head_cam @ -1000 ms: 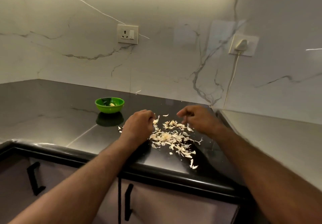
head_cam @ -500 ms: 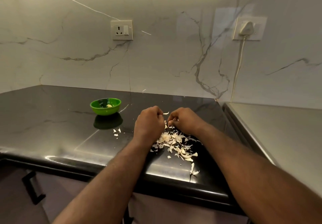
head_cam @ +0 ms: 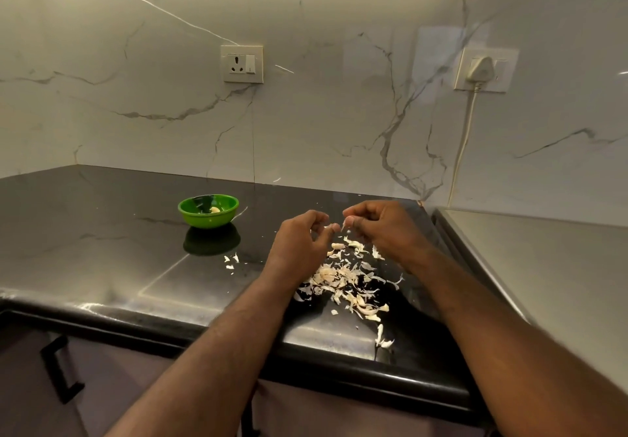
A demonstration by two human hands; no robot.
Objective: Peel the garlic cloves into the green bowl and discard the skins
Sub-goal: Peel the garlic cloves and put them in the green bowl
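Centre of frame, above skin pile (head_cam: pixel 343 280): garlic clove (head_cam: pixel 344 228), pinched by left hand (head_cam: pixel 299 242) and right hand (head_cam: pixel 384 229). Skin probably best loosened at the tip, clove held firm.

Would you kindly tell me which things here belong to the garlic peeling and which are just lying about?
In the job: left hand, right hand pinching a garlic bit, skins, green bowl, clove in it.
Lying about: socket, plug, cord, cabinet handle.
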